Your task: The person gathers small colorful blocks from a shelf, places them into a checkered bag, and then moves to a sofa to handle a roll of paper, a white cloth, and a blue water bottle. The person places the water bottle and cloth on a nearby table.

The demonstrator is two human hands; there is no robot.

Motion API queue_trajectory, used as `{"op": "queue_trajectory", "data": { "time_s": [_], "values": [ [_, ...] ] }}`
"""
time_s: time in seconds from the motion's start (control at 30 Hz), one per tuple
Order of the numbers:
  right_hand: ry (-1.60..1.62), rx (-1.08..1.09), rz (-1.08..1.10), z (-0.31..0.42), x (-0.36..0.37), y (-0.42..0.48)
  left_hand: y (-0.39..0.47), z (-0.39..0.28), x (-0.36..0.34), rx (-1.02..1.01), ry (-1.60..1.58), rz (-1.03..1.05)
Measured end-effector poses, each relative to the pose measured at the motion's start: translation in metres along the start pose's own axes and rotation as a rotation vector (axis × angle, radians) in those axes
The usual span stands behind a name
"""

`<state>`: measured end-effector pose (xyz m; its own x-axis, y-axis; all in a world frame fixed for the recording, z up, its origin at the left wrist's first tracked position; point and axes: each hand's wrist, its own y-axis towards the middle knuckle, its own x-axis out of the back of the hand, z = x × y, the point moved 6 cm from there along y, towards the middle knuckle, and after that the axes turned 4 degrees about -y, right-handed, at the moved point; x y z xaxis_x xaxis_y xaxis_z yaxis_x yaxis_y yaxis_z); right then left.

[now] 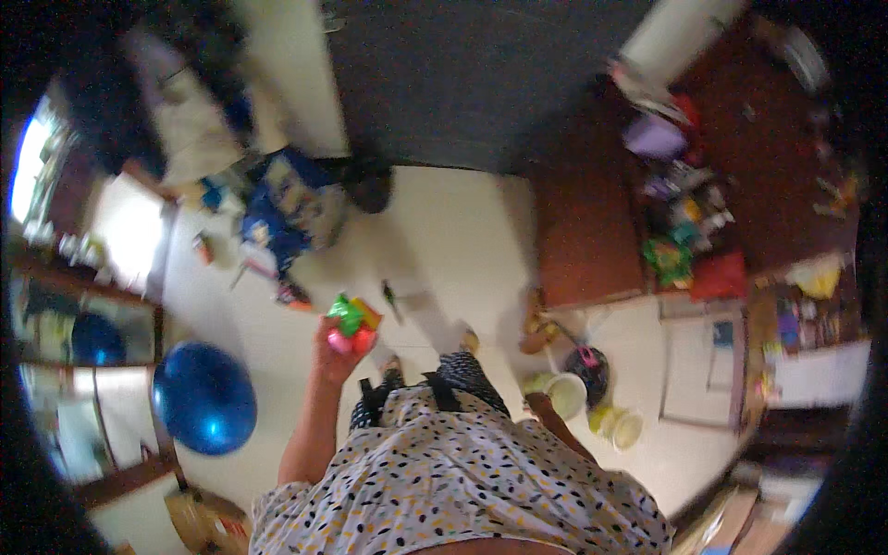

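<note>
My left hand (338, 357) is raised above the floor, closed around a bundle of small colourful items (352, 322): green, yellow, orange-red and pink, too blurred to name exactly. Low on my right side, my right hand (538, 404) is at the edge of a pale round container (565, 395), and its fingers are hard to make out. Just beyond that container lies a dark round thing (588, 371) with a pink part on it. A second, yellowish container (626, 428) stands to its right.
A big blue exercise ball (205, 399) rests on the floor at the left. Blue bags (284, 208) and small items lie ahead on the left. A reddish-brown surface (590, 243) with a cluttered edge is ahead right. A cardboard box (205, 520) sits at lower left. A slim dark object (390, 295) lies on the floor.
</note>
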<state>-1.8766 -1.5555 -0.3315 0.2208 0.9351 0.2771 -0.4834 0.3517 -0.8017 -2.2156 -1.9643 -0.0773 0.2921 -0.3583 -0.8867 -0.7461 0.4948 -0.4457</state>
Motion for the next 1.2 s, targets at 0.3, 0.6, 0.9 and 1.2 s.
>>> {"op": "queue_trajectory", "data": {
  "time_s": [0.3,0.6,0.9,1.2],
  "values": [
    [-0.549,0.283,-0.380,0.130,0.122,0.065,0.068,0.107,-0.050,0.142,-0.020,-0.053],
    [-0.768,0.517,-0.897,0.378,0.254,0.079,0.136,0.181,-0.103,0.210,0.044,-0.064],
    [-0.660,0.273,-0.981,0.433,0.298,0.155,0.184,0.166,-0.120,0.242,-0.166,-0.150],
    [-0.594,0.284,-1.077,0.439,0.301,0.167,0.237,0.134,-0.137,0.286,-0.105,-0.192]
  ]
}}
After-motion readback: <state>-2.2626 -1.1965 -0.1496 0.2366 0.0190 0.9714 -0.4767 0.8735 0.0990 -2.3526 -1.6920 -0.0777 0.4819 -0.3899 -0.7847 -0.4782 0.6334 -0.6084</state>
